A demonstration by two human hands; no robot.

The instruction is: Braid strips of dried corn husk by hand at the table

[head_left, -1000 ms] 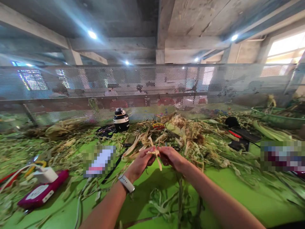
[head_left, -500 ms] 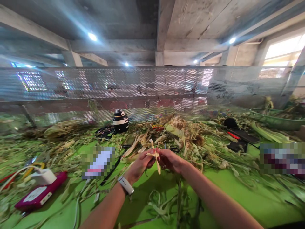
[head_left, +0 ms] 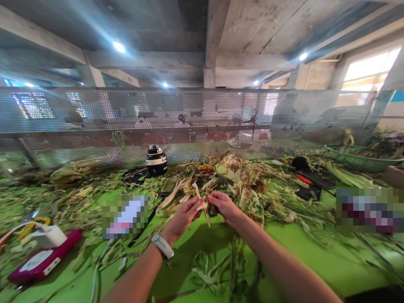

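Observation:
My left hand (head_left: pixel 188 210), with a pale band on its wrist, pinches a folded, cream-coloured corn husk strip (head_left: pixel 207 218). One end of the strip sticks up and another hangs down between the hands. My right hand (head_left: pixel 223 205) is closed at the other side of the same strip, thumb and forefinger pressed together on it. Both hands hover over the green table (head_left: pixel 176 269). Behind them lies a heap of dry corn husks (head_left: pixel 233 168). Below, a loose bundle of pale green husk strips (head_left: pixel 208 267) rests on the tabletop.
A black bottle (head_left: pixel 156 162) stands at the back before a perforated metal screen (head_left: pixel 195 109). On the left are a magenta power strip (head_left: pixel 44 259) with a white plug (head_left: pixel 50 235) and a blurred-out phone-like object (head_left: pixel 126 216). A green basket (head_left: pixel 362 160) sits far right.
My hands have drawn slightly apart, with the right fingers now more lifted and pinched. The view has turned a little to the right, shifting everything leftward.

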